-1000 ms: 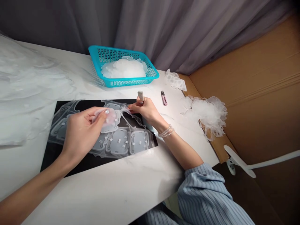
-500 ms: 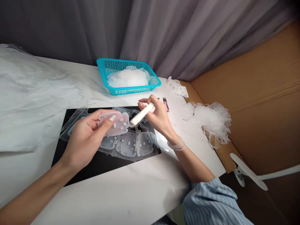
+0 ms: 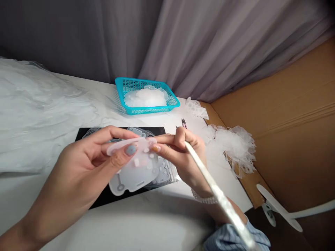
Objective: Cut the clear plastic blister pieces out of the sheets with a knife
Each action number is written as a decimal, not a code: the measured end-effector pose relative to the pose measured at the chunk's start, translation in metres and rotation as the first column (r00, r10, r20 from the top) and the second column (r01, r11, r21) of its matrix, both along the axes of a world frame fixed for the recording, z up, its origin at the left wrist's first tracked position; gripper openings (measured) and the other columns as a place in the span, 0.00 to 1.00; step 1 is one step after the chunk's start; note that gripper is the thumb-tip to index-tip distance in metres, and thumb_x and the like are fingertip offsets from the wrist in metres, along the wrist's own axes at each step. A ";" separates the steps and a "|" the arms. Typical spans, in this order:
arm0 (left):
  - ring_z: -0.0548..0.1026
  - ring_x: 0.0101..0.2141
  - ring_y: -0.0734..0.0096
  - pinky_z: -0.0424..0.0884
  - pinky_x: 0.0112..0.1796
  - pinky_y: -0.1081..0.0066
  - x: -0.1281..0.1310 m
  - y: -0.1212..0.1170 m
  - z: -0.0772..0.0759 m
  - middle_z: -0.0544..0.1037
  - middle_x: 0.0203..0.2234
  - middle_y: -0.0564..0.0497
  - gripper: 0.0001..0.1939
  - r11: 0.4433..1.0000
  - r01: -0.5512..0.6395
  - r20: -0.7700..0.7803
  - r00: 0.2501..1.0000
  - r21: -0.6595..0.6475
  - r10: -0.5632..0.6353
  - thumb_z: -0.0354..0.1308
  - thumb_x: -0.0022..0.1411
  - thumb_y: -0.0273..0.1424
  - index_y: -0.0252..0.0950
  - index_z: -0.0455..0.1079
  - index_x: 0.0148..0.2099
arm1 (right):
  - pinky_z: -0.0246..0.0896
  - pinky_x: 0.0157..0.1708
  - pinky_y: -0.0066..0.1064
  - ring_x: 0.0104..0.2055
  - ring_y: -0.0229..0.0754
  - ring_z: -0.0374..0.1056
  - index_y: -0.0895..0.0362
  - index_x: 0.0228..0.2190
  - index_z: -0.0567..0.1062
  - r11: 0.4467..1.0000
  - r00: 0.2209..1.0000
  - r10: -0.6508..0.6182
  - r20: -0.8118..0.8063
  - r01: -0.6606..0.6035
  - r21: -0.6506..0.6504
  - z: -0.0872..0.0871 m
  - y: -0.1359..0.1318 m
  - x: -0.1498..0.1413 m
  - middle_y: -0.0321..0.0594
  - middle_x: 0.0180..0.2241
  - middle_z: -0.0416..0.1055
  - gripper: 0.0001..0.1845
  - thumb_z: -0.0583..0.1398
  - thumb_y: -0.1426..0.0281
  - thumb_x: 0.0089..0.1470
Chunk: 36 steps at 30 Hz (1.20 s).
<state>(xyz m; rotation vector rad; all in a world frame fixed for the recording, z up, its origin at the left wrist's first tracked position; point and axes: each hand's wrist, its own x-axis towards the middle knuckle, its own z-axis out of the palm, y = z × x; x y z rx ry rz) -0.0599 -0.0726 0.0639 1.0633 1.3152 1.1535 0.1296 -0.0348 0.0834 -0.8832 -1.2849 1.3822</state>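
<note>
Head view: left hand (image 3: 78, 167) and right hand (image 3: 187, 157) pinch a translucent silicone piece (image 3: 136, 172) by its top edge above the black mat (image 3: 104, 199), seemingly leaving its face exposed; right hand also grips a white stick (image 3: 217, 195).

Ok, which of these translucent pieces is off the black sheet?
The translucent piece held up by the left hand and the right hand, which also grips a white stick; the other pieces lie flat on the black sheet.
</note>
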 end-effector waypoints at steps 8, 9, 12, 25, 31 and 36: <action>0.84 0.34 0.64 0.83 0.36 0.70 -0.012 0.016 0.009 0.85 0.34 0.50 0.14 0.999 0.041 0.273 0.961 -0.004 -0.038 0.70 0.55 0.41 0.43 0.81 0.43 | 0.71 0.24 0.27 0.24 0.35 0.71 0.53 0.19 0.52 0.988 0.994 -0.090 -0.067 0.081 -0.135 -0.001 0.016 0.005 0.34 0.26 0.80 0.32 0.73 0.73 0.44; 0.84 0.34 0.63 0.83 0.36 0.69 -0.013 0.017 0.009 0.85 0.34 0.50 0.15 0.999 0.049 0.280 0.959 -0.010 -0.044 0.70 0.55 0.40 0.44 0.80 0.45 | 0.72 0.23 0.27 0.25 0.36 0.72 0.53 0.19 0.52 0.986 0.993 -0.099 -0.060 0.090 -0.138 0.000 0.016 0.006 0.34 0.26 0.80 0.32 0.73 0.72 0.44; 0.84 0.35 0.62 0.84 0.39 0.67 -0.014 0.016 0.007 0.86 0.34 0.50 0.19 0.998 0.055 0.275 0.961 -0.041 -0.042 0.71 0.54 0.39 0.45 0.79 0.49 | 0.74 0.22 0.28 0.28 0.39 0.75 0.52 0.20 0.54 0.984 0.994 -0.108 -0.034 0.102 -0.147 0.000 0.015 0.006 0.36 0.28 0.81 0.31 0.74 0.70 0.44; 0.83 0.29 0.63 0.83 0.29 0.70 -0.017 0.021 0.003 0.85 0.30 0.49 0.27 0.987 0.037 0.213 0.977 -0.154 -0.004 0.72 0.51 0.38 0.45 0.77 0.55 | 0.75 0.21 0.23 0.33 0.40 0.78 0.51 0.22 0.54 0.981 0.998 -0.057 -0.019 0.053 -0.185 0.002 0.009 0.010 0.34 0.32 0.81 0.30 0.73 0.69 0.46; 0.85 0.34 0.58 0.84 0.35 0.66 -0.014 0.015 0.007 0.86 0.37 0.48 0.32 0.980 0.080 0.292 0.956 -0.180 -0.024 0.72 0.52 0.39 0.48 0.73 0.59 | 0.75 0.21 0.24 0.32 0.39 0.77 0.52 0.22 0.55 0.983 0.996 -0.080 -0.031 0.074 -0.165 0.003 0.008 0.010 0.35 0.31 0.81 0.29 0.73 0.70 0.46; 0.85 0.38 0.55 0.84 0.38 0.65 -0.013 0.010 0.001 0.86 0.41 0.49 0.45 0.963 0.179 0.288 0.951 -0.204 -0.116 0.75 0.47 0.34 0.57 0.64 0.66 | 0.77 0.22 0.27 0.33 0.41 0.78 0.51 0.23 0.55 0.988 0.994 -0.108 -0.019 0.106 -0.109 0.004 0.006 0.008 0.34 0.31 0.80 0.28 0.72 0.70 0.47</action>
